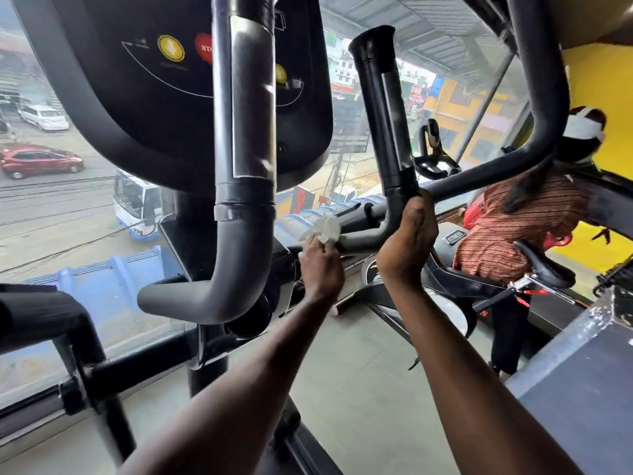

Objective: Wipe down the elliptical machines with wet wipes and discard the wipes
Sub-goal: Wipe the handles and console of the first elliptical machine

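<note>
Here we are, close in on the elliptical machine, its console point(164, 80) looming overhead. The left hand point(322, 265) is curled around a crumpled white wipe point(323, 229) and presses it against the grey handlebar point(363, 236), right where that bar runs out sideways from the centre post. The right hand point(407, 245) is wrapped around the same bar at its bend, fingers closed on it, just beside the spot where the black upright grip point(385, 111) rises. It looks like the steadying hand, while the left does the cleaning.

Now the key relation: the bar's long axis runs left to right between the two hands, then turns sharply upward at the right hand. The wipe sits at the inner end, so the unwiped stretch seems to lie rightward, toward the right hand, and then up the grip. The left hand, holding the wipe, is the one placed to slide along that line; the right hand would likely have to shift clear first.

Beyond, another person point(520, 217) stands by an exercise bike point(534, 269), well apart
</note>
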`<state>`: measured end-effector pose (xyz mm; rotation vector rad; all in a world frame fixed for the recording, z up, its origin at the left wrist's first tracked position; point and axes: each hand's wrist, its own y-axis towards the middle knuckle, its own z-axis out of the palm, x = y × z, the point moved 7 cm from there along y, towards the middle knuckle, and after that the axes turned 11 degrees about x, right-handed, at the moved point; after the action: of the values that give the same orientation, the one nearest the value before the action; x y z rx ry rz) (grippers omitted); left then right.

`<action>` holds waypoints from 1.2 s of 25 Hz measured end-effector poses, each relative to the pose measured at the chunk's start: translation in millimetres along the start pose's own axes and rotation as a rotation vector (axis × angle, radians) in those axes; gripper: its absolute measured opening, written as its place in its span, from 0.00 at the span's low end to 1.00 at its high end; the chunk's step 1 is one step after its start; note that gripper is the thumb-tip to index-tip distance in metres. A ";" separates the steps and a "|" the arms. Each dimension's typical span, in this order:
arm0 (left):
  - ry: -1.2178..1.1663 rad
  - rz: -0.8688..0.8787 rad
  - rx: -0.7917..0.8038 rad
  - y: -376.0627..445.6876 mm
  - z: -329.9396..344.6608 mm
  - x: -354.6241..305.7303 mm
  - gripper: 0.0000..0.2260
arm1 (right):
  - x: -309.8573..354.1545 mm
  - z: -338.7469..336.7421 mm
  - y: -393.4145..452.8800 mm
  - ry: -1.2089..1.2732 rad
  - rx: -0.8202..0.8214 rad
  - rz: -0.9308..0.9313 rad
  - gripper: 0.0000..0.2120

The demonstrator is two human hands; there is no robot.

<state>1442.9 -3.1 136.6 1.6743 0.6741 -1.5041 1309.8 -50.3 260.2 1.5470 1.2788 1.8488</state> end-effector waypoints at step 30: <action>0.031 0.277 0.052 -36.2 22.4 -13.3 0.23 | -3.4 1.0 -2.1 0.016 -0.010 -0.043 0.11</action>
<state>1398.9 0.3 142.5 1.7522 0.4021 -1.3107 1311.2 -51.6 256.5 1.4912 1.2976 1.8419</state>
